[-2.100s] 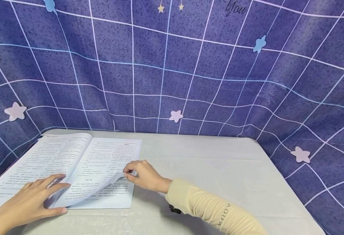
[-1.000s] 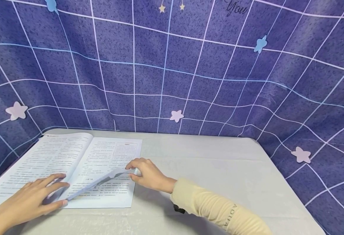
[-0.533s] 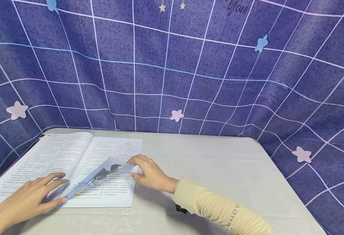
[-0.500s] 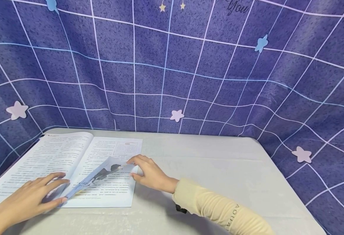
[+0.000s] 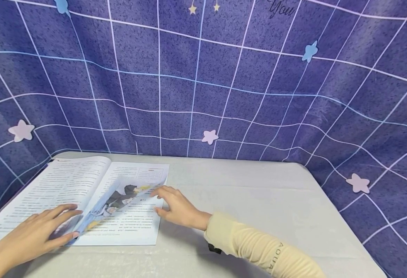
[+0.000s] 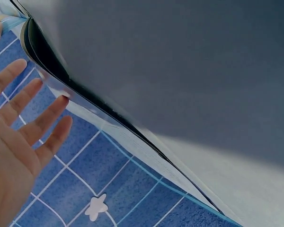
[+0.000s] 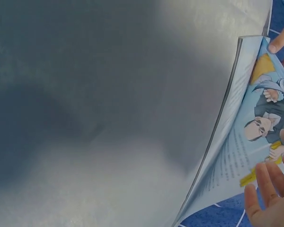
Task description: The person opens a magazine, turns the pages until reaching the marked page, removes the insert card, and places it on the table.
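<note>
One open book lies left on the desk; the left hand, fingers spread, rests across its near side; the right hand, fingers parted, meets the lifted page. Best guide it left lightly, without creasing.

I see plain white paper in the open book, smooth and largely matt, while the lifted illustrated leaf looks thin, pliant and just as smooth. The tabletop shows me a pale, faintly creased surface with a soft sheen; whether it is cloth or plastic I can't tell from here. The backdrop looks like matt, softly rippled cloth, and the sleeve like wrinkled, dull-finished fabric.
</note>
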The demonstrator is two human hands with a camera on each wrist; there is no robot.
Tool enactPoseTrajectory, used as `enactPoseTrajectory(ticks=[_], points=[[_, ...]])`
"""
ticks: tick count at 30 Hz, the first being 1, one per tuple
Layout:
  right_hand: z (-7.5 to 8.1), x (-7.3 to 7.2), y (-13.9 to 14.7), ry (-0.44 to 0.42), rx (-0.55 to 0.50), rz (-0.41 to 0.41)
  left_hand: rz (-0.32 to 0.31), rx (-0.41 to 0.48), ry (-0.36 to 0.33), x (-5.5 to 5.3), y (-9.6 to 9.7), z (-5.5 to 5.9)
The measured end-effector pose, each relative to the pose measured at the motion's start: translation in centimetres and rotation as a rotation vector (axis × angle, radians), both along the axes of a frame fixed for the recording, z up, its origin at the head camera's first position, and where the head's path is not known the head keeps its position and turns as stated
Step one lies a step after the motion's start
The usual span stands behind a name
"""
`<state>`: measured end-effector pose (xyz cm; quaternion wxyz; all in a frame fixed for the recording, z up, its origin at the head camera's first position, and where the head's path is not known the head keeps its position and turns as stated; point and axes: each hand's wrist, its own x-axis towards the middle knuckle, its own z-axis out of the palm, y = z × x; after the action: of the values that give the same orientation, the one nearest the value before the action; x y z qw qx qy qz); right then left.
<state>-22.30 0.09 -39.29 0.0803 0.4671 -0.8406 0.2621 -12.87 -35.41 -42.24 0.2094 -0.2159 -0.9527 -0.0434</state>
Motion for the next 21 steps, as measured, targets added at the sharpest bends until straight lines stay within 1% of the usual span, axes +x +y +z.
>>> enactPoseTrajectory(ticks=[4,7,14,18,21], points=[[-0.12,0.15,0.02,-0.032,0.042,0.008,0.017,0.003,-0.006,0.04,0.06,0.11],[-0.28,0.18,0.02,-0.039,0.067,0.019,0.029,0.000,-0.015,0.03,0.08,0.18],[-0.71,0.27,-0.09,-0.032,0.113,0.047,0.040,-0.003,-0.016,-0.01,0.12,0.23],[-0.89,0.44,-0.20,-0.020,0.165,0.053,0.066,-0.007,-0.019,-0.05,-0.01,0.21],[-0.98,0.51,-0.23,-0.004,0.196,0.057,0.081,-0.015,-0.007,-0.02,-0.10,0.21]])
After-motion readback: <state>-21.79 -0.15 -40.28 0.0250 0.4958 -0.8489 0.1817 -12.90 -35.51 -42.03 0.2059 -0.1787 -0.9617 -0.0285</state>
